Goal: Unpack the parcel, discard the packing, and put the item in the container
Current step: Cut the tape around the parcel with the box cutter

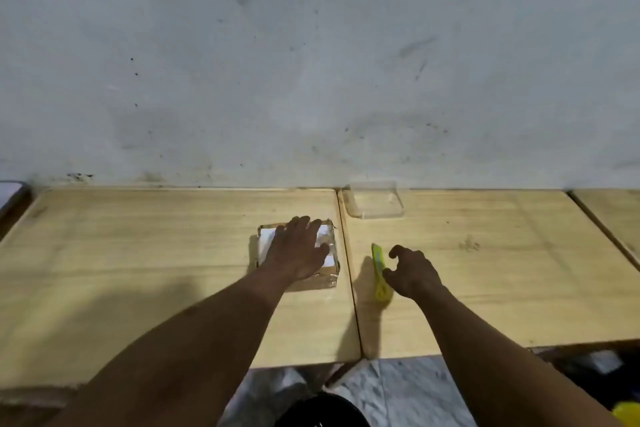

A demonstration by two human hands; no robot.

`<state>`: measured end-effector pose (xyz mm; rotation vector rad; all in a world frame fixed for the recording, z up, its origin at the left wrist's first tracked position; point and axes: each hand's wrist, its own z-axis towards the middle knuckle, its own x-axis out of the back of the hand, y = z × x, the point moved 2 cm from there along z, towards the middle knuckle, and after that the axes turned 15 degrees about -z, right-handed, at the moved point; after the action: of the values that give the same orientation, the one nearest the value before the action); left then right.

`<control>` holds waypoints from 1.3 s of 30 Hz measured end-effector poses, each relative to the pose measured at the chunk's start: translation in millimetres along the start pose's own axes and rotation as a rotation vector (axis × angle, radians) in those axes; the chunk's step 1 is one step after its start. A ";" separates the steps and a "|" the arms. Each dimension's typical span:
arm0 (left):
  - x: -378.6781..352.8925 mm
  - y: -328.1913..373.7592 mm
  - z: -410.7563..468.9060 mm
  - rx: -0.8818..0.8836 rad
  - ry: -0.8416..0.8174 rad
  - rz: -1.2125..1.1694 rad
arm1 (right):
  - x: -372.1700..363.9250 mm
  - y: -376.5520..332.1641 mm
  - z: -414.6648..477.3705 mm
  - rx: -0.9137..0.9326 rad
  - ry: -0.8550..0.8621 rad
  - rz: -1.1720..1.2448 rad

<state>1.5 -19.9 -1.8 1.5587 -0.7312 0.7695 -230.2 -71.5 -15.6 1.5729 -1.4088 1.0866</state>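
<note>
A small taped cardboard parcel (pixel 327 272) with a white label lies on the left wooden table (pixel 138 253), near its right edge. My left hand (pixel 298 248) rests flat on top of it, fingers spread. A yellow-green box cutter (pixel 380 270) lies on the right table (pixel 502 270). My right hand (pixel 412 270) hovers just right of the cutter, fingers curled and touching or nearly touching its side, not closed around it. A clear plastic container (pixel 375 201) stands empty at the back by the wall.
Two wooden tables meet at a seam (pixel 349 270) between the parcel and the cutter. A grey wall (pixel 311 62) runs behind. A black round bin (pixel 322 411) sits on the floor below the front edge. A yellow object (pixel 627 414) shows at the bottom right.
</note>
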 end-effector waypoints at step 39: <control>-51.4 -46.1 31.2 0.007 0.021 0.110 | 7.4 -40.1 27.8 0.203 -0.148 0.770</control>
<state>10.9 -44.1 -73.0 1.5240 -0.8043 0.8686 -187.0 -95.3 -18.4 1.2710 -2.1491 1.6119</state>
